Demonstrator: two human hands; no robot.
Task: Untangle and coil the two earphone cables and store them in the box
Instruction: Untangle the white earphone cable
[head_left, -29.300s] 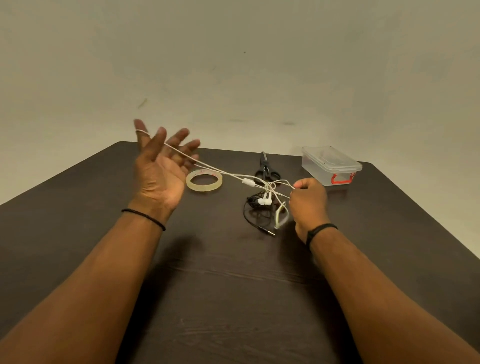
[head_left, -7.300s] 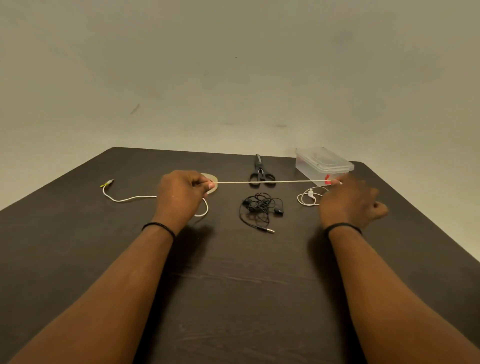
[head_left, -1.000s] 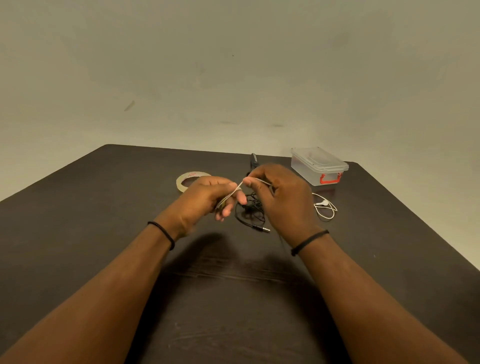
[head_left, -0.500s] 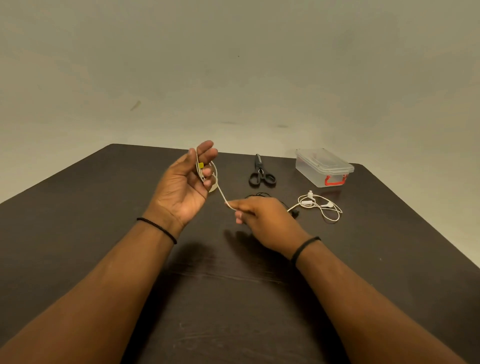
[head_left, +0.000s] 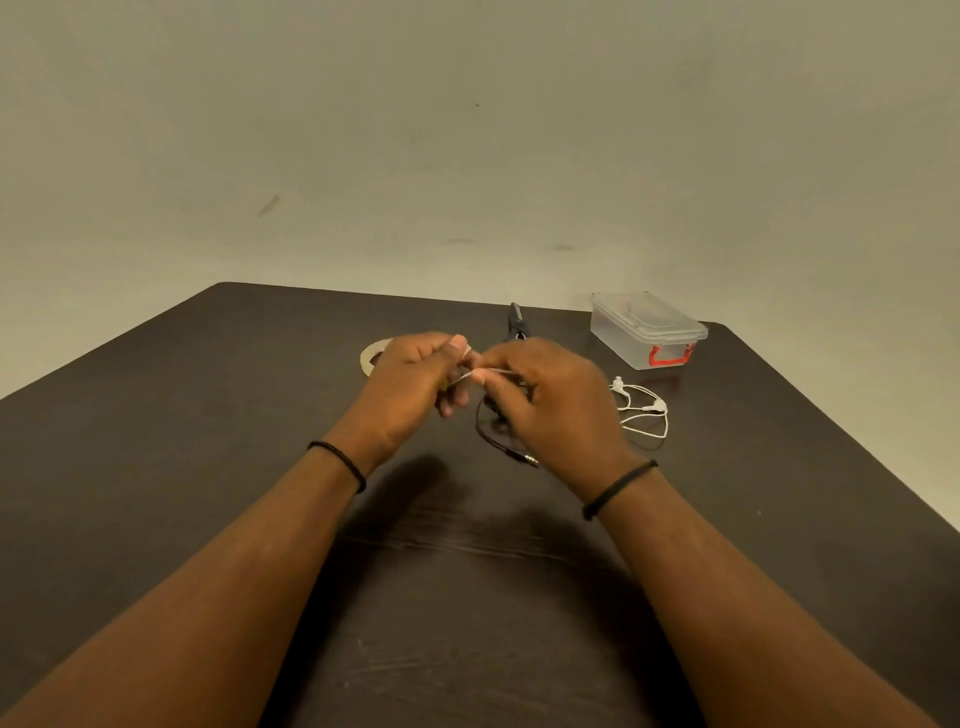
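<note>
From the head view, the left hand (head_left: 410, 384) and right hand (head_left: 545, 395) both pinch the white earphone cable (head_left: 641, 410), seemingly winding it into a coil, while the box (head_left: 647, 330) sits lidded beyond.

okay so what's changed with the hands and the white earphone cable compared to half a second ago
The left hand dropped from its raised, open pose and now meets the right hand above the table; both pinch the white cable between them. Its earbud end, the black earphones, scissors and closed box stayed put.
</note>
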